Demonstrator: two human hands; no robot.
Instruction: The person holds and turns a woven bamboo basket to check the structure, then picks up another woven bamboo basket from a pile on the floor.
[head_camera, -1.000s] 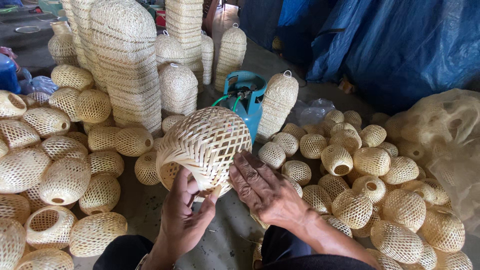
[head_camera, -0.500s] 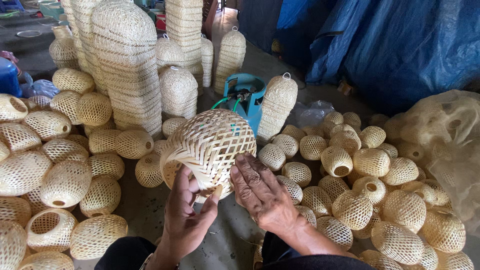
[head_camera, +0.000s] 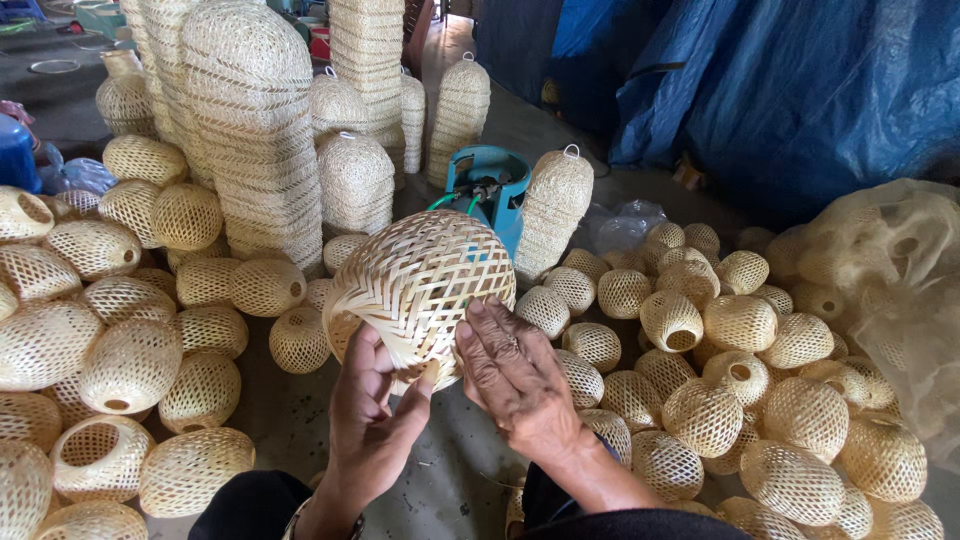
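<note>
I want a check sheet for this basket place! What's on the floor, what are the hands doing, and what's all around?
Surface: grey concrete floor, partly bare by the person's knees.
Job's things: one woven bamboo basket, held off the floor, rim toward the left.
Clutter: small round baskets heaped left and right; tall basket stacks behind.
Grippers: left hand supports the woven bamboo basket from below; right hand rests fingers on its side.
Cables: a green hose at the blue gas cylinder.
Surroundings: blue tarpaulin at the back right; pale netting bag of baskets at the right.
</note>
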